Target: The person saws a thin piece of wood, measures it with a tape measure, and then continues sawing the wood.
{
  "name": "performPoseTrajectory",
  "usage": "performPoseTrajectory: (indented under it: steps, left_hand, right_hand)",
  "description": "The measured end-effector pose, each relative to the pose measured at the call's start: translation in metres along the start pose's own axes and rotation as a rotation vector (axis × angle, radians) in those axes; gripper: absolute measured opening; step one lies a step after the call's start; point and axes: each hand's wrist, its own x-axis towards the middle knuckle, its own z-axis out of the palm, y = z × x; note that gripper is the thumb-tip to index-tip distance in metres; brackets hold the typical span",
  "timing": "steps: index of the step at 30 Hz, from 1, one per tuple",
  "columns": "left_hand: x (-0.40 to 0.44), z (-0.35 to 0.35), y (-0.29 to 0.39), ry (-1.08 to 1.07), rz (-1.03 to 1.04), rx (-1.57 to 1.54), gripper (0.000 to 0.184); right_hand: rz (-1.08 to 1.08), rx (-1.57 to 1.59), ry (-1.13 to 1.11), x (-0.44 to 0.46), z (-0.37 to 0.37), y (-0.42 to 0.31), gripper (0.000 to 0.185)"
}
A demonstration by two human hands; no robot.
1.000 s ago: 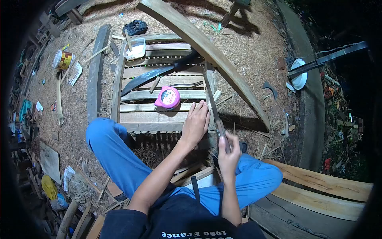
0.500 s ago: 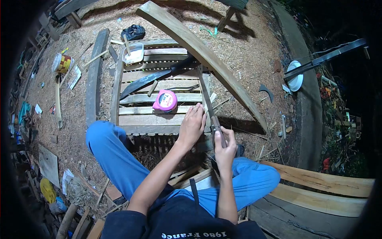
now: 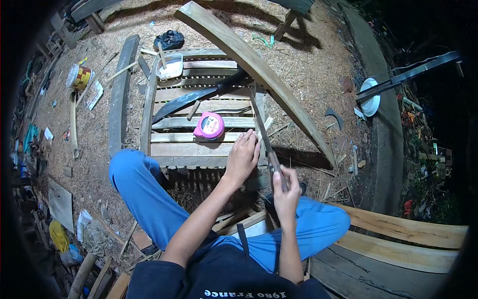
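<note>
My right hand is wrapped round the handle of a handsaw, whose narrow blade points away from me along the right edge of a slatted wooden rack. My left hand presses down at the rack's right front corner, fingers together, by a small light wood piece beside the blade; what lies under the fingers is hidden. A pink tape measure sits on the slats left of my left hand. Behind it lie a short stick and a large machete.
A long curved beam slants over the rack's right side. At the rack's back left is a plastic tub, with a black bag behind. Another beam lies left. Boards lie at my right, and a white plate farther off.
The saw and my right hand shift slightly back towards me and forward again along the same line. My left hand stays at the rack's corner. The view moves a little.
</note>
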Motion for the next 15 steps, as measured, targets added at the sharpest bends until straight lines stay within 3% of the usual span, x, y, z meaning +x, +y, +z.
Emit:
performPoseTrajectory:
  steps: [5, 9, 11, 15]
  left_hand:
    - [0.001, 0.005, -0.001, 0.029, 0.041, 0.034, 0.028]
    - [0.001, 0.002, -0.001, 0.015, 0.024, -0.002, 0.029]
    - [0.003, -0.003, -0.002, 0.012, 0.02, -0.015, 0.029]
    - [0.003, 0.003, -0.002, 0.022, 0.013, -0.017, 0.028]
  right_hand:
    - [0.22, 0.041, 0.006, -0.037, -0.018, 0.005, 0.024]
    - [-0.101, -0.057, 0.044, 0.011, 0.019, -0.002, 0.024]
    - [0.03, 0.019, 0.017, 0.013, 0.016, -0.011, 0.026]
    - [0.001, -0.088, 0.073, -0.02, -0.008, 0.014, 0.027]
